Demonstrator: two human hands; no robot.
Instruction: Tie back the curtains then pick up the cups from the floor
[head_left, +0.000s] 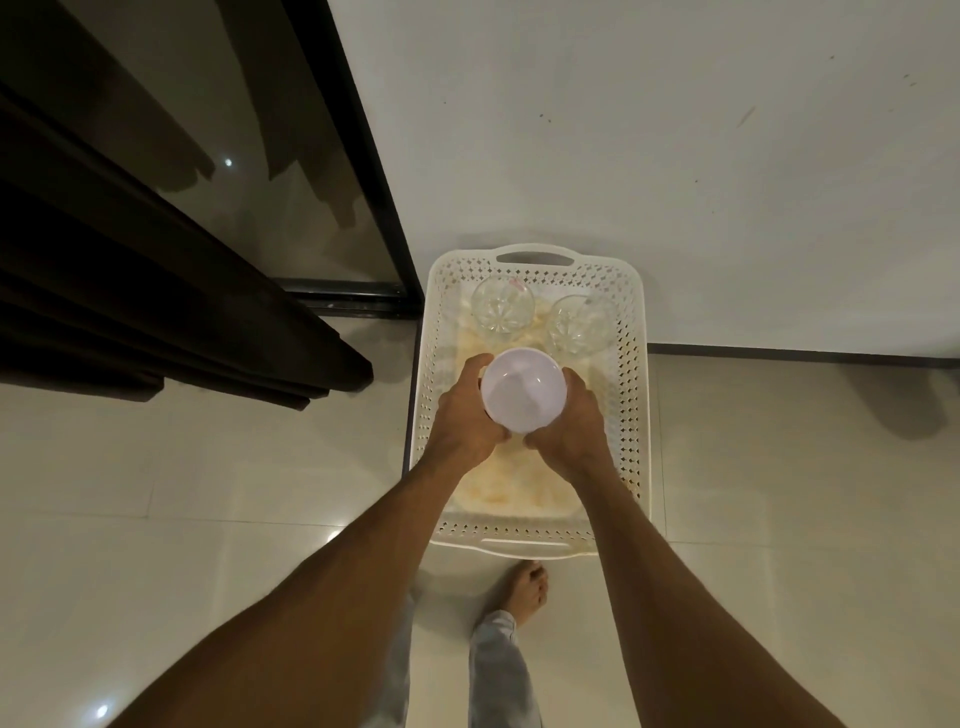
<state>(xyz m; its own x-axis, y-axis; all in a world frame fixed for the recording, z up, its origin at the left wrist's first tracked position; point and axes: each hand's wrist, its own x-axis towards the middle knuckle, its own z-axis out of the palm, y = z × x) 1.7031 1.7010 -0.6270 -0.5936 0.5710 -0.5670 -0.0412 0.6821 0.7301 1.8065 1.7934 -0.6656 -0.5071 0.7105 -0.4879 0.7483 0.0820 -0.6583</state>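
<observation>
I hold a pale lilac plastic cup (522, 389) upright between both hands above a white perforated basket (632, 395) that stands on the floor against the wall. My left hand (465, 415) grips the cup's left side and my right hand (569, 428) its right side. Two clear cut-glass cups sit in the basket's far end, one on the left (502, 309) and one on the right (581, 323). A yellowish cloth (519, 483) lines the basket's bottom. The dark curtain (130, 291) hangs at the left in front of the glass door.
A black-framed glass door (291, 182) fills the upper left. The white wall (675, 156) runs behind the basket. Pale floor tiles (156, 493) spread around. My bare foot (527, 590) stands just before the basket's near handle.
</observation>
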